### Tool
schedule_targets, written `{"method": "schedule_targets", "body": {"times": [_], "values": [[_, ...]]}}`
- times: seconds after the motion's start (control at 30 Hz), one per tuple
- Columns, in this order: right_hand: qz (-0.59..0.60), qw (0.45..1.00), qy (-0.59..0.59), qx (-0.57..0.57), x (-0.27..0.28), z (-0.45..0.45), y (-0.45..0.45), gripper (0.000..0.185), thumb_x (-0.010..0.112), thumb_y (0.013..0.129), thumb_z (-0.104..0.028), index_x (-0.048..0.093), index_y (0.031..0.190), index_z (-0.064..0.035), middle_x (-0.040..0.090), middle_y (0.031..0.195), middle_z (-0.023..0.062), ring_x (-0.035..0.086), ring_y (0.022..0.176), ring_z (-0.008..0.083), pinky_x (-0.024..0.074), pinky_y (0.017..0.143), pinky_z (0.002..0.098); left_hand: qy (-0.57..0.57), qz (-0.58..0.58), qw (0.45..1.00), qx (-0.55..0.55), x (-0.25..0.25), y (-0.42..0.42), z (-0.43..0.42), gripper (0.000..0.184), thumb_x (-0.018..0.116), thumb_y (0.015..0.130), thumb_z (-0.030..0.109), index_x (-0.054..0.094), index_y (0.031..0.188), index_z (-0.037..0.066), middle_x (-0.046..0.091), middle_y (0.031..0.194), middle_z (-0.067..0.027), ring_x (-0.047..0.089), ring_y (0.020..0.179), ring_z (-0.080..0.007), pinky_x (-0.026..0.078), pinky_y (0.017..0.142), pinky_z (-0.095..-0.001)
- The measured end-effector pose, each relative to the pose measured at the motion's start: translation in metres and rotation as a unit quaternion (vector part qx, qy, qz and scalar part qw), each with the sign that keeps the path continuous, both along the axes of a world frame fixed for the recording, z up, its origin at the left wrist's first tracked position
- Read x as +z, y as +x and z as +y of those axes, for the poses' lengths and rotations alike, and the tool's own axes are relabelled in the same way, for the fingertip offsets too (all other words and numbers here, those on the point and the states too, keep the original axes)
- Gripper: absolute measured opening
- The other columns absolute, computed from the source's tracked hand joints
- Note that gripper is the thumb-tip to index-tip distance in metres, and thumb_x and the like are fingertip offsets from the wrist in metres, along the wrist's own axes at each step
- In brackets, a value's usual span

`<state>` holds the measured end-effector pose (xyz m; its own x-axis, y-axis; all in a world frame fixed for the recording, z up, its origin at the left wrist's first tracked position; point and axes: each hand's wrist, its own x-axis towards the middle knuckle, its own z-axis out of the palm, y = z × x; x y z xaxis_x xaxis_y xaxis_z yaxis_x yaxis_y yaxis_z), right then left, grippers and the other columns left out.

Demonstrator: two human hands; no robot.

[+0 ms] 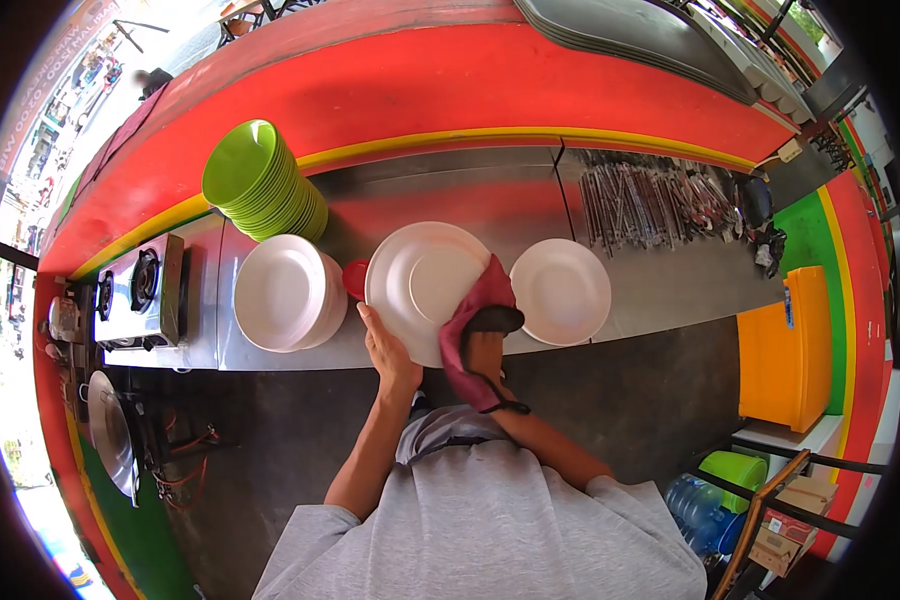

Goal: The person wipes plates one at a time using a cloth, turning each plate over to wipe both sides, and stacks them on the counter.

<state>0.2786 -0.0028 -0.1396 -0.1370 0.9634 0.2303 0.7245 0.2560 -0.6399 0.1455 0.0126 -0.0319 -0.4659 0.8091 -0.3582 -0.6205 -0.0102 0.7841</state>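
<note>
in the head view, a pale round plate [415, 268] is held at the near edge of the worktop [390, 185], its face tipped up to the wearer so that, it seems, the whole inside lies open to the cloth. the left hand [395, 362] has it at about seven to eight o'clock on the rim, fingers close together and reaching up along the edge, which looks meant to steady it from the outside and leave the inside free. the right hand [484, 352] is partly wrapped by a dark red cloth [465, 325], which lies over the plate at about four o'clock; the fingertips are covered, so i cannot tell whether they pinch the cloth or press flat. from the plate, a deep pale stack [282, 290] sits at nine o'clock, and a lone-looking plate or low pile [560, 290] at three, both within easy reach of either side. a red item [354, 278] shows between stack and plate. green bowls [260, 175] are nested at ten o'clock, probably to save room, and wrapped cutlery [650, 205] lies in rows at two, towards the back.
</note>
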Motion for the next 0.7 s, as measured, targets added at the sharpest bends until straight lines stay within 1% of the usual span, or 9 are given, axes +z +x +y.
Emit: {"method": "schedule_targets", "body": {"times": [0.03,0.13,0.23,0.33,0.43,0.53,0.6,0.67,0.7], "values": [[-0.011,0.997,0.07,-0.013,0.003,-0.004,-0.002,0.047,0.067,0.079,-0.023,0.055,0.115,0.005,0.059,0.094,0.0264,0.059,0.086,0.0451,0.0445,0.078,0.0564,0.006,-0.008,1.0,0.001,-0.002,0.007,0.001,0.072,0.038,0.102,0.063,0.051,0.134,-0.001,0.061,0.126,-0.0125,0.062,0.11,-0.0209,0.051,0.095,-0.035],[-0.044,0.991,0.105,0.063,0.016,-0.011,0.001,0.045,0.067,0.077,-0.023,0.06,0.113,0.0022,0.061,0.099,0.0268,0.061,0.091,0.0433,0.0458,0.082,0.056,-0.062,0.018,0.997,-0.03,0.002,0.023,-0.001,0.077,0.034,0.102,0.065,0.046,0.14,-0.001,0.058,0.132,-0.0145,0.058,0.117,-0.0233,0.048,0.1,-0.0369],[-0.008,0.972,0.221,0.078,0.039,-0.006,0.005,0.044,0.068,0.074,-0.024,0.064,0.111,-0.0014,0.065,0.103,0.0237,0.063,0.093,0.04,0.0463,0.086,0.0553,-0.077,0.026,0.994,-0.079,-0.006,0.029,-0.004,0.079,0.031,0.102,0.065,0.045,0.141,-0.001,0.057,0.133,-0.0154,0.058,0.118,-0.0243,0.047,0.102,-0.0379],[-0.003,0.972,0.206,0.115,0.051,0.004,0.016,0.042,0.069,0.075,-0.025,0.065,0.11,-0.0006,0.064,0.108,0.0252,0.06,0.103,0.0422,0.0424,0.096,0.0559,-0.003,-0.027,0.995,-0.1,-0.004,0.038,-0.005,0.078,0.031,0.102,0.065,0.046,0.14,-0.002,0.059,0.13,-0.0148,0.06,0.114,-0.0236,0.049,0.099,-0.0366],[-0.043,0.969,0.22,0.103,0.059,0.013,0.025,0.043,0.072,0.071,-0.024,0.066,0.107,-0.003,0.067,0.097,0.0186,0.065,0.092,0.0358,0.047,0.086,0.0518,0.005,0.045,0.993,-0.112,0.01,0.047,-0.008,0.076,0.031,0.103,0.063,0.051,0.137,-0.002,0.062,0.125,-0.0129,0.062,0.106,-0.0206,0.051,0.093,-0.0339],[-0.058,0.986,0.05,0.145,0.09,0.02,0.039,0.033,0.072,0.07,-0.021,0.064,0.096,-0.003,0.065,0.092,0.0187,0.063,0.091,0.0378,0.0457,0.081,0.051,0.019,0.083,0.994,-0.073,-0.004,0.058,-0.007,0.07,0.032,0.104,0.061,0.065,0.115,0.0,0.067,0.092,-0.0038,0.061,0.078,-0.0113,0.05,0.068,-0.0272],[-0.025,0.987,0.073,0.139,0.093,0.029,0.046,0.028,0.072,0.069,-0.018,0.06,0.09,-0.0036,0.063,0.087,0.0184,0.061,0.087,0.0397,0.0444,0.077,0.051,-0.01,0.127,0.988,-0.09,-0.015,0.051,-0.014,0.065,0.032,0.105,0.06,0.064,0.092,0.004,0.056,0.073,0.0034,0.048,0.064,-0.0059,0.038,0.055,-0.0255],[-0.013,0.988,0.088,0.123,0.093,0.036,0.054,0.026,0.072,0.068,-0.016,0.058,0.086,-0.0036,0.062,0.086,0.019,0.06,0.086,0.0408,0.0436,0.075,0.0512,-0.03,0.167,0.981,-0.091,-0.024,0.05,-0.019,0.064,0.032,0.105,0.06,0.058,0.076,0.009,0.044,0.062,0.0083,0.036,0.056,-0.0029,0.027,0.048,-0.0252],[-0.018,0.989,0.092,0.113,0.089,0.039,0.058,0.026,0.071,0.067,-0.015,0.057,0.086,-0.0034,0.061,0.086,0.0196,0.06,0.087,0.041,0.0435,0.075,0.0514,-0.034,0.185,0.979,-0.081,-0.026,0.052,-0.019,0.064,0.032,0.105,0.06,0.053,0.071,0.01,0.038,0.06,0.0095,0.03,0.054,-0.0024,0.022,0.047,-0.0257]]}}
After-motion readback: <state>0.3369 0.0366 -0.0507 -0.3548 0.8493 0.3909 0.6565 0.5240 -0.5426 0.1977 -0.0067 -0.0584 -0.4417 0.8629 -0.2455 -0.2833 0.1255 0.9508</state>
